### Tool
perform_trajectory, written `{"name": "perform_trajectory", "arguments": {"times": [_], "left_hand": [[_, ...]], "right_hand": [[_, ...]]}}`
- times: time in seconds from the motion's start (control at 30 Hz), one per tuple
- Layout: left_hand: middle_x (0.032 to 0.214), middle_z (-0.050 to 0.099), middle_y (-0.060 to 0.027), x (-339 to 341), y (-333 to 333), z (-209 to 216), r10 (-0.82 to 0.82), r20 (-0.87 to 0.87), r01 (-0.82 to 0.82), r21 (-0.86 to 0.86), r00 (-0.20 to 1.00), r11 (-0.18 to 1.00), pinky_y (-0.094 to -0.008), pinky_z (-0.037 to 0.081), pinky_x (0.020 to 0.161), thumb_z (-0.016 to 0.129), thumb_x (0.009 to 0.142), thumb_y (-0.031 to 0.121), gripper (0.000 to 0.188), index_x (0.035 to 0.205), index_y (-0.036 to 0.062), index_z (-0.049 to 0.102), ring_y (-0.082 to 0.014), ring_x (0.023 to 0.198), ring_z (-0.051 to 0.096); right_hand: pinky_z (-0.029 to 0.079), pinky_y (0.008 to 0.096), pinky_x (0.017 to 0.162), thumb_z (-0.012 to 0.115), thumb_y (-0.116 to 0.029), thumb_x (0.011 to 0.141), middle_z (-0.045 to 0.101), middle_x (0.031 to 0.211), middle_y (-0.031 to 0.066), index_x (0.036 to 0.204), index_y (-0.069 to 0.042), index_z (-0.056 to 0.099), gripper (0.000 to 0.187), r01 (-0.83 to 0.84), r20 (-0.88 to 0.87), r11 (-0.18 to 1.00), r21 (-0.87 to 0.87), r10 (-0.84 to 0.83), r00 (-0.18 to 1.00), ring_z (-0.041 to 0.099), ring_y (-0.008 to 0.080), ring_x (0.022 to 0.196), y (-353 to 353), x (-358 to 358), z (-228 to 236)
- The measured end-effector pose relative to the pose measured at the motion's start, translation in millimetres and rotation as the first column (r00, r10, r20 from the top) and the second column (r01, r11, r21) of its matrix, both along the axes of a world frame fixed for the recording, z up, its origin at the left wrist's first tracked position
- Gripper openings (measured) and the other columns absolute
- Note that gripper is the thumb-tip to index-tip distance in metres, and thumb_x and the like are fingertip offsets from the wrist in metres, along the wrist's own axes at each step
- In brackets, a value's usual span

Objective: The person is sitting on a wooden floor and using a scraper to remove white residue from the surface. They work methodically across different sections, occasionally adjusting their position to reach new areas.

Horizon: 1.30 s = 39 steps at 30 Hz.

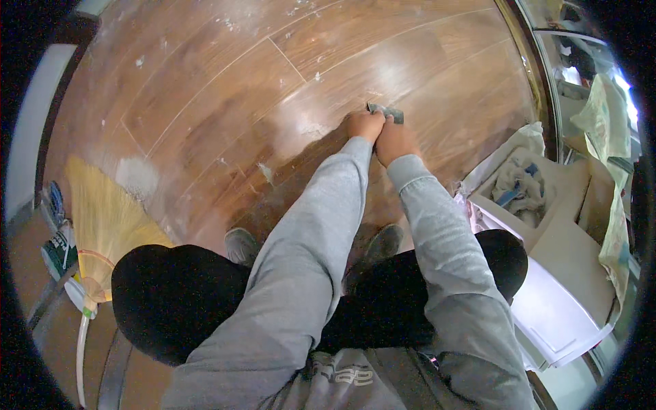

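Note:
I am squatting over a brown wooden plank floor (225, 82) streaked with white dust and paint specks. My left hand (363, 126) and my right hand (394, 140) are stretched out side by side, both pressed on a small grey scraper (386, 111) whose flat end lies against the floor. Grey sleeves cover both forearms. My knees in dark trousers and my grey shoes (241, 244) are below the arms.
A yellow straw broom (102, 219) lies on the floor at the left, beside a white dusty patch (137, 176). At the right stands a white box (547, 205) holding crumpled cloths, with a metal door threshold (536, 75) behind it.

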<state>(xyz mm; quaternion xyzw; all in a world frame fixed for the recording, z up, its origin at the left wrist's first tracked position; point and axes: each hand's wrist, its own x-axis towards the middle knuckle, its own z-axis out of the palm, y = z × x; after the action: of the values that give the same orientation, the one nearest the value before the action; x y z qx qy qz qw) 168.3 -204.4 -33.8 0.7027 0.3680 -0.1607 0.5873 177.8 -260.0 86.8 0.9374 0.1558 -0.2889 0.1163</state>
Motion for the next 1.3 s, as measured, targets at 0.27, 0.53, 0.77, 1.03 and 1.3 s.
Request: {"name": "perform_trajectory", "arguments": {"times": [0.27, 0.53, 0.77, 1.03, 1.3], "left_hand": [[0.108, 0.071, -0.0239, -4, -3, 16, 0.126, -0.001, -0.124, -0.213, 0.992, 0.969, -0.0432, 0.049, 0.093, 0.06, 0.087, 0.052, 0.056, 0.098, 0.0002, 0.075, -0.0368, 0.107, 0.067], [0.111, 0.069, -0.0244, 0, -8, -62, -0.083, 0.084, 0.069, 0.161, 0.993, 0.984, -0.0468, 0.049, 0.091, 0.057, 0.087, 0.053, 0.056, 0.099, 0.0004, 0.074, -0.041, 0.108, 0.066], [0.107, 0.069, -0.028, -20, -16, -2, 0.032, 0.045, -0.028, -0.084, 0.998, 0.996, -0.0464, 0.049, 0.091, 0.056, 0.088, 0.054, 0.059, 0.101, -0.001, 0.074, -0.0415, 0.104, 0.067], [0.1, 0.07, -0.0257, -20, -16, -20, 0.014, 0.102, -0.012, -0.022, 0.995, 1.0, -0.048, 0.05, 0.089, 0.052, 0.087, 0.044, 0.05, 0.092, -0.0005, 0.074, -0.0424, 0.099, 0.067], [0.089, 0.074, -0.0205, -26, -28, -14, 0.332, 0.094, -0.323, -0.102, 0.939, 0.941, -0.0456, 0.051, 0.077, 0.064, 0.087, 0.048, 0.052, 0.089, -0.0033, 0.074, -0.0356, 0.085, 0.07]], "right_hand": [[0.057, 0.0473, 0.083, 0.041, -0.021, 0.101, 0.07, 0.108, 0.0247, 0.115, 0.003, 0.064, 0.036, 0.008, 0.004, 0.998, 0.068, -0.008, 1.0, 0.07, 0.0386, 0.099, -14, 1, -8], [0.057, 0.048, 0.084, 0.047, -0.021, 0.098, 0.07, 0.106, 0.0258, 0.115, 0.002, 0.06, 0.031, -0.063, 0.042, 0.995, 0.077, 0.06, 0.997, 0.07, 0.0394, 0.1, 5, -3, -6], [0.057, 0.0477, 0.084, 0.047, -0.023, 0.098, 0.071, 0.105, 0.024, 0.112, 0.001, 0.062, 0.031, -0.085, -0.01, 0.996, -0.037, 0.085, 0.996, 0.07, 0.0382, 0.099, -8, -8, 7], [0.059, 0.045, 0.083, 0.043, -0.019, 0.101, 0.071, 0.112, 0.0213, 0.11, 0.001, 0.069, 0.034, -0.096, 0.024, 0.993, -0.064, 0.098, 0.995, 0.071, 0.0359, 0.099, 2, -19, 14], [0.058, 0.046, 0.084, 0.042, -0.019, 0.101, 0.07, 0.11, 0.0237, 0.118, 0.0, 0.062, 0.032, -0.137, -0.017, 0.99, -0.017, 0.137, 0.99, 0.07, 0.0371, 0.101, -9, -11, 15]]}}
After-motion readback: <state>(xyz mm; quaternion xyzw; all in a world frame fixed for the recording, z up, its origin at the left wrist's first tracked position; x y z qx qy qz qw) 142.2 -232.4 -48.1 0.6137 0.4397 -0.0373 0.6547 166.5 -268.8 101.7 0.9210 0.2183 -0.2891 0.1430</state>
